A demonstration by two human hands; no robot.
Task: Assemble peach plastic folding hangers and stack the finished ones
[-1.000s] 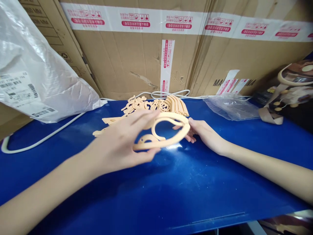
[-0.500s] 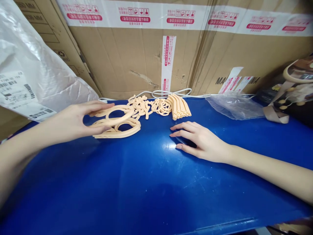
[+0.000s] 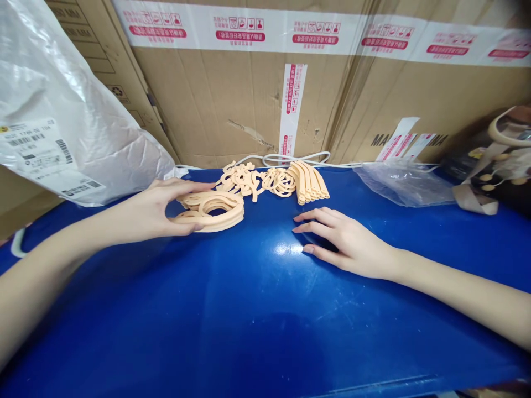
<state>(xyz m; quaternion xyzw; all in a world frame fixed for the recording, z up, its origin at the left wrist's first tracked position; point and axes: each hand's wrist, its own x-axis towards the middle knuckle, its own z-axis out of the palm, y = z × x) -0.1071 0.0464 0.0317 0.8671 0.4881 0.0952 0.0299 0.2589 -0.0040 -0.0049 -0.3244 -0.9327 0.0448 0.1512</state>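
My left hand (image 3: 174, 207) is curved around the left end of a stack of beige plastic pieces (image 3: 226, 221), thumb at the near side and fingers at the far side. These pieces have curved edges and a large round opening, and they lie one on another on the blue table. Behind them is a loose heap of small beige hook-shaped pieces (image 3: 240, 179). Beside the heap are several beige rings or curls (image 3: 280, 181) and a neat row of long curved beige strips (image 3: 310, 182). My right hand (image 3: 342, 240) rests on the table, fingers apart, holding nothing.
The blue table (image 3: 257, 309) runs up to large cardboard boxes (image 3: 224, 99) at the back. A white cable (image 3: 296, 159) lies along them. At left leans a silvery parcel bag (image 3: 95, 138); at right are a clear plastic bag (image 3: 404, 185) and a dark bag with a ribbon (image 3: 477, 171).
My left hand has lowered the tilted upper ring piece onto the stack, which now looks even. My right hand stays in place. The view has shifted slightly.
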